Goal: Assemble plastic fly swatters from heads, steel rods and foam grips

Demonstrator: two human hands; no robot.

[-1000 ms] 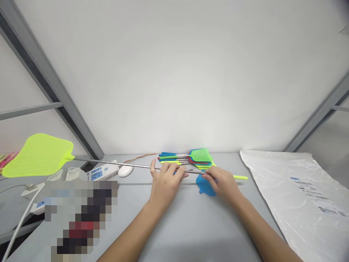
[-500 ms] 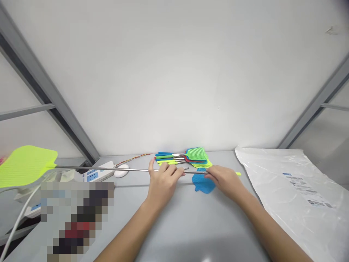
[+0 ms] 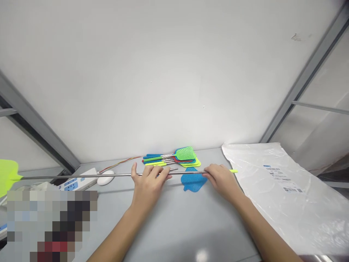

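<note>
A yellow-green fly swatter (image 3: 8, 178) with a long metal rod stretches across the view, its head cut off by the left edge. My left hand (image 3: 149, 185) is closed over the middle of the rod, thumb sticking up. Around the right end, by the yellow-green grip, my right hand (image 3: 220, 180) is wrapped. Below the rod, between my hands, a blue swatter head (image 3: 193, 182) lies on the table. A short metal rod tip (image 3: 173, 169) pokes out beside my left fingers; a bit of blue shows under them, and what it belongs to is hidden.
Against the wall lies a pile of several colourful swatters (image 3: 184, 153). A white plastic parcel bag (image 3: 272, 203) covers the table's right side. At left are a power strip (image 3: 79, 180), a white mouse-like object (image 3: 105, 177) and thin wires (image 3: 120, 163). A pixelated patch hides the lower left.
The view has swung somewhat to the right. My hands are a little farther apart, with more bare rod between them. Both still grip the swatter, and its head has slid partly out of view.
</note>
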